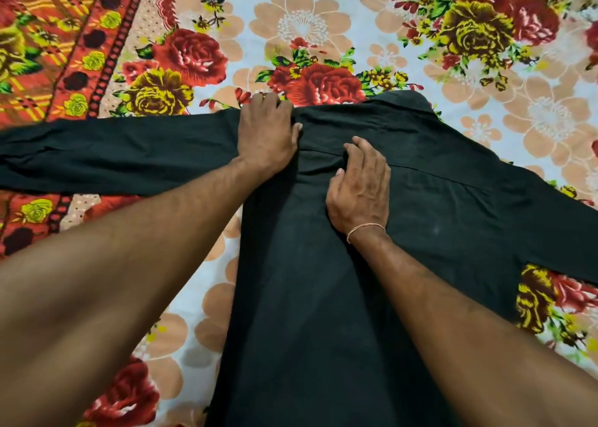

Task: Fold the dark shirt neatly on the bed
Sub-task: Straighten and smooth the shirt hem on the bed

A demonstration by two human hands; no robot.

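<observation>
Light even and bright from my view, soft shadows only. Shirt [356,265] reads near-black, folds barely visible. Wide-angle bowing away from shirt; forearms nearest the lens loom large, slightly soft.

The shirt [339,281] lies spread flat on the bed [304,22], its body running from the near edge toward the collar [398,103] at the far end, one sleeve [113,155] stretched out to the left and the other sleeve [550,226] angled off to the right. The left hand [267,132] rests on the shirt where the left sleeve joins the body. The right hand [360,184] lies on the body just to its right and nearer, the two hands close but apart.
</observation>
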